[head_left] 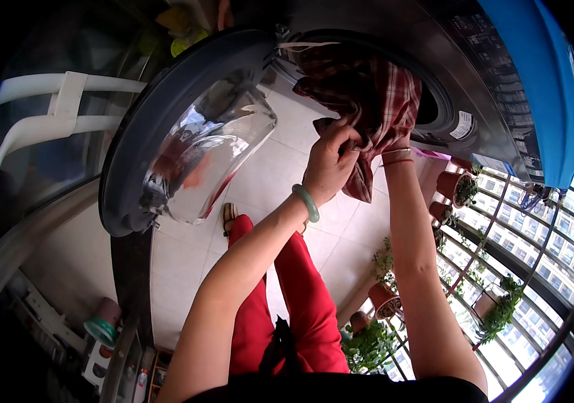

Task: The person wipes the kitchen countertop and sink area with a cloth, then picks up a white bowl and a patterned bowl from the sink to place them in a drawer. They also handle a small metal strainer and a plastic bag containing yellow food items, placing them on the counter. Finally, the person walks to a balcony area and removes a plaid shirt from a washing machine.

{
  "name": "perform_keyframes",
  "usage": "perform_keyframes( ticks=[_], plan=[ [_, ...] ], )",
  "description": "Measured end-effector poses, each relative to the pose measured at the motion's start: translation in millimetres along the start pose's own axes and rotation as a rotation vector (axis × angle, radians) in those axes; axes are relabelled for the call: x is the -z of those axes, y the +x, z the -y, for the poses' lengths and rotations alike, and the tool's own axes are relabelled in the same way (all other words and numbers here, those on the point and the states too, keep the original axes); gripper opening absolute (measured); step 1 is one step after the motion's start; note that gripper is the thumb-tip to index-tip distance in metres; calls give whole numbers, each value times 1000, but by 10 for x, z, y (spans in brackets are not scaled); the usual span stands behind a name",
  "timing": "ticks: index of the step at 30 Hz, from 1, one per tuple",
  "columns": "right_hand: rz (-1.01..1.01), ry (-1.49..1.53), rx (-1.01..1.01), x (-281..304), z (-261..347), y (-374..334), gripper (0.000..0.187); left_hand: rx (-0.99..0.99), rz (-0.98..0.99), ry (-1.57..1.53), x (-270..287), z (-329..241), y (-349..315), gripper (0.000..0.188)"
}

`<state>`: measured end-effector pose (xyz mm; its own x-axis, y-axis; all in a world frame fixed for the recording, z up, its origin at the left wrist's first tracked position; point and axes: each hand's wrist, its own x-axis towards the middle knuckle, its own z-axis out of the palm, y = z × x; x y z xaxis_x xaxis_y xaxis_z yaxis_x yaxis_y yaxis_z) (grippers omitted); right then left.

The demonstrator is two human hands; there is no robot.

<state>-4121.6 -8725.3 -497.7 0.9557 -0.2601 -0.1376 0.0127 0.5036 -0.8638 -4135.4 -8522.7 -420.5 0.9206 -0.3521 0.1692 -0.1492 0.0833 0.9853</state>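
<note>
A dark red plaid cloth (367, 94) hangs out of the round opening of a front-loading washing machine (458, 87). My left hand (331, 161), with a green bangle at the wrist, is closed on the cloth's lower edge. My right hand (394, 144) is mostly hidden under the cloth, only the wrist with thin bracelets showing, and it seems to grip the fabric from beneath. The machine's door (179, 134), dark-rimmed with a clear glass bowl, stands swung open to the left of my hands.
Red trousers (294, 302) and a sandalled foot show below on a pale tiled floor (280, 154). Potted plants (384, 295) line a window railing at the right. A blue panel (542, 80) tops the machine. White bars (52, 121) cross at left.
</note>
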Motion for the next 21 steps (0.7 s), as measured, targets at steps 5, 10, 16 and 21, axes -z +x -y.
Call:
perform_keyframes(
  ticks=[5,10,16,21],
  plan=[
    [128,49,43,-329,243,-601,53,421,477,-180,242,-9,-152,20],
    [-38,532,32,-74,76,-1526,51,968,74,-943,413,-338,-284,44],
    [-366,487,-164,-770,625,-2518,54,1056,258,-452,607,-710,-427,61],
    [-311,-199,-270,-1696,1641,-2931,65,1017,428,-1081,820,-1958,-86,59]
  ],
)
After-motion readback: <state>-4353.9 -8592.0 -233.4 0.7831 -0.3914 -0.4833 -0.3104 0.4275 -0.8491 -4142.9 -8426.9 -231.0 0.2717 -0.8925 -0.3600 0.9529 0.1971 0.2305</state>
